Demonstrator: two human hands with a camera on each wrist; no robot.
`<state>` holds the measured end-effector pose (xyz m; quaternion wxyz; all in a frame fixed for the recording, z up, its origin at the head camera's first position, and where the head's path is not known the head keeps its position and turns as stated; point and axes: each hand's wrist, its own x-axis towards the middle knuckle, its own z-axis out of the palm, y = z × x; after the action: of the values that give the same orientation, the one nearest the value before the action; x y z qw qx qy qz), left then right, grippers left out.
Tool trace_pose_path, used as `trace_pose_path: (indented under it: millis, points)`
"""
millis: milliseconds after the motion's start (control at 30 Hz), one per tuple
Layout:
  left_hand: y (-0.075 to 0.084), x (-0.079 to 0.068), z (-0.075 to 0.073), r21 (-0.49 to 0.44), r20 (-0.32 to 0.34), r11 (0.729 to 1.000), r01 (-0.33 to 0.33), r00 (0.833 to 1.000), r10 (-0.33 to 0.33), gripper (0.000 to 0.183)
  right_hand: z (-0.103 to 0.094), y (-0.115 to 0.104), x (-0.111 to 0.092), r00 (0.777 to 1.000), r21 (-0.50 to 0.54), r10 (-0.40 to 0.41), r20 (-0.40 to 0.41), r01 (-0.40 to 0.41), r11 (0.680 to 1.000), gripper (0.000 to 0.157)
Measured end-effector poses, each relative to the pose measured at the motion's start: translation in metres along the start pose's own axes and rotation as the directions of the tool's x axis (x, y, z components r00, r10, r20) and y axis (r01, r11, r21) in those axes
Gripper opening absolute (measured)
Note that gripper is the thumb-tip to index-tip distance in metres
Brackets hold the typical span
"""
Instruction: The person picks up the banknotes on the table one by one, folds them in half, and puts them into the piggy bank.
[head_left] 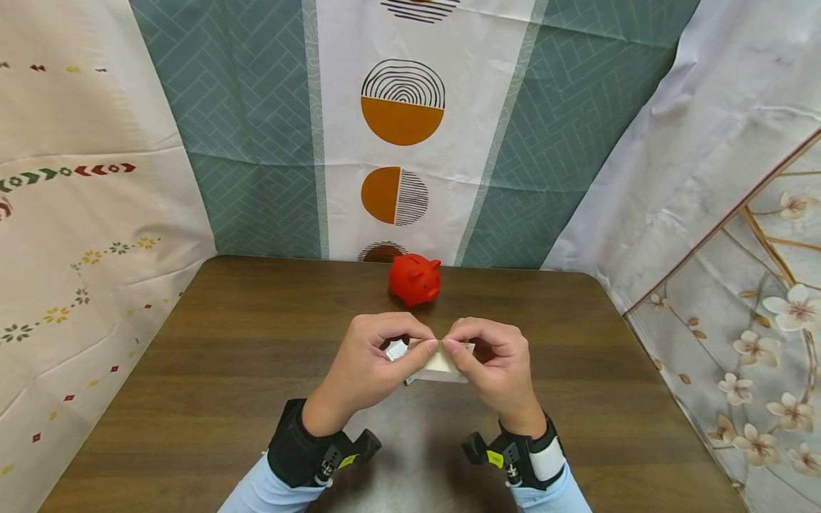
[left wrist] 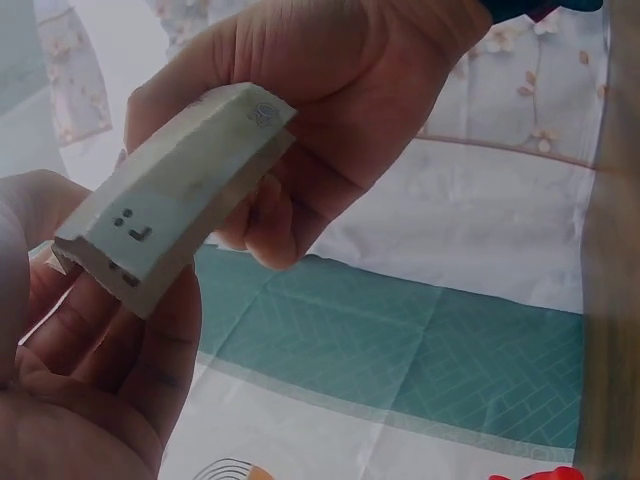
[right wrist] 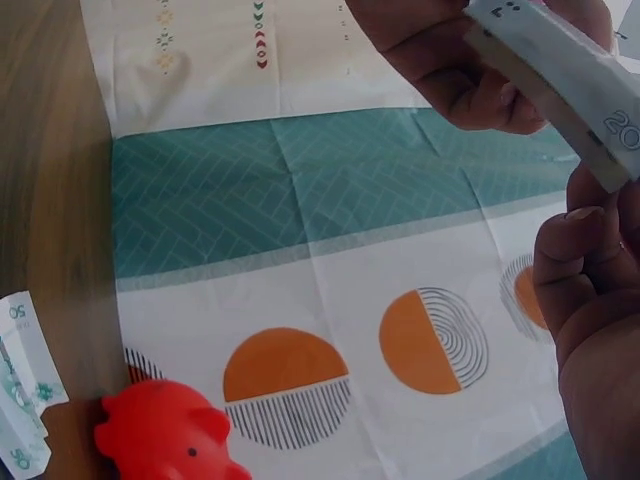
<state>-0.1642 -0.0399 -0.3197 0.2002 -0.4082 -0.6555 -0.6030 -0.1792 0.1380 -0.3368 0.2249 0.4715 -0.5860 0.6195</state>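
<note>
- A pale folded note (head_left: pixel 441 368) is held up between the two hands, above the table (head_left: pixel 256 356) and near the middle of its width.
- One end of the note is pinched between thumb and forefinger by the left hand (head_left: pixel 378 354); its other end is pinched the same way by the right hand (head_left: pixel 497 360).
- The two thumbs are brought close together at the upper edge of the note, with a small gap left between their tips.
- The note is creased along its length, so that a long face and a turned-down side are formed; a "20" is printed near one end, and dark dots with an angular mark are seen near the other.
- A second folded note (right wrist: pixel 30 365), marked "50" and printed in green, is laid on the table, apart from both hands.
- A red piggy bank (head_left: pixel 413 279) is placed near the far edge of the table, beyond the hands, with its snout turned toward the right side of the head view.
- Both wrists are wrapped in black straps (head_left: pixel 291 445) by which small cameras are carried, and the arms are covered by light blue sleeves (head_left: pixel 272 488).
- Behind the table, a green and white patterned cloth (head_left: pixel 269 178) is hung.
</note>
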Motion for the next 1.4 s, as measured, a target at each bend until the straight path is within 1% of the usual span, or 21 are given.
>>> trace_pose_path:
  millis: [100, 233, 333, 467, 633, 733, 767, 900, 967, 1033, 1133, 1200, 1233, 1333, 1400]
  points:
    - [-0.002, 0.0, 0.0, -0.002, -0.001, 1.0, -0.014, 1.0, 0.014, 0.014, 0.0, 0.0, 0.0, 1.0, -0.018, 0.01, 0.014, -0.01, 1.0, 0.007]
    - [-0.003, 0.0, 0.0, 0.018, 0.008, 1.0, -0.009, 1.0, 0.009, 0.014, 0.001, 0.001, 0.0, 1.0, -0.055, 0.017, 0.015, -0.016, 0.998, 0.009]
    - [-0.004, -0.001, 0.0, 0.029, 0.015, 1.0, -0.001, 1.0, 0.001, 0.013, 0.001, 0.001, 0.0, 1.0, -0.051, 0.006, 0.009, -0.005, 0.999, 0.009]
    - [-0.004, -0.001, -0.001, 0.017, 0.017, 1.0, -0.006, 1.0, 0.006, 0.013, 0.001, 0.0, 0.001, 1.0, -0.039, 0.001, 0.016, 0.0, 0.999, 0.007]
    - [-0.003, 0.0, -0.001, 0.01, 0.019, 1.0, -0.024, 1.0, 0.024, 0.015, 0.001, -0.001, 0.001, 0.998, -0.078, 0.034, 0.044, -0.031, 0.996, 0.008]
    - [-0.004, 0.0, 0.0, 0.018, 0.011, 1.0, -0.023, 1.0, 0.023, 0.015, 0.0, -0.001, 0.001, 0.997, -0.114, 0.064, 0.046, -0.058, 0.992, 0.009]
    - [-0.005, -0.001, 0.0, 0.022, 0.008, 1.0, -0.017, 1.0, 0.017, 0.014, 0.0, -0.001, 0.001, 0.997, -0.122, 0.07, 0.04, -0.065, 0.99, 0.009]
    - [-0.025, -0.008, 0.001, 0.03, -0.01, 1.0, 0.008, 1.0, -0.008, 0.005, -0.001, -0.001, 0.001, 0.996, -0.124, 0.087, 0.004, -0.085, 0.989, 0.008]
    - [-0.025, -0.008, 0.0, 0.036, -0.023, 0.999, 0.019, 1.0, -0.018, 0.005, -0.002, -0.001, 0.001, 0.996, -0.125, 0.092, -0.005, -0.091, 0.988, 0.008]
    - [-0.029, -0.01, -0.001, 0.035, -0.031, 0.999, 0.034, 0.999, -0.033, 0.006, -0.003, 0.0, 0.001, 0.995, -0.12, 0.096, -0.003, -0.095, 0.988, 0.007]
    - [-0.028, -0.01, -0.003, 0.037, -0.031, 0.998, 0.054, 0.998, -0.053, 0.01, -0.005, 0.0, 0.0, 0.995, -0.128, 0.098, -0.009, -0.098, 0.987, 0.006]
    - [-0.035, -0.011, -0.002, 0.029, -0.032, 0.998, 0.056, 0.998, -0.055, 0.01, -0.005, 0.0, 0.0, 0.995, -0.119, 0.101, -0.015, -0.102, 0.988, 0.005]
    - [-0.035, -0.011, -0.002, 0.028, -0.034, 0.998, 0.053, 0.998, -0.052, 0.01, -0.006, -0.001, 0.0, 0.994, -0.115, 0.103, -0.018, -0.105, 0.988, 0.005]
    - [-0.024, -0.007, -0.003, 0.012, -0.037, 0.999, 0.034, 0.999, -0.034, 0.012, -0.006, -0.001, 0.0, 0.995, -0.105, 0.103, -0.021, -0.104, 0.989, 0.005]
    - [-0.015, -0.004, -0.004, -0.003, -0.038, 0.999, 0.035, 0.999, -0.035, 0.013, -0.006, 0.0, 0.0, 0.995, -0.102, 0.096, -0.02, -0.097, 0.99, 0.005]
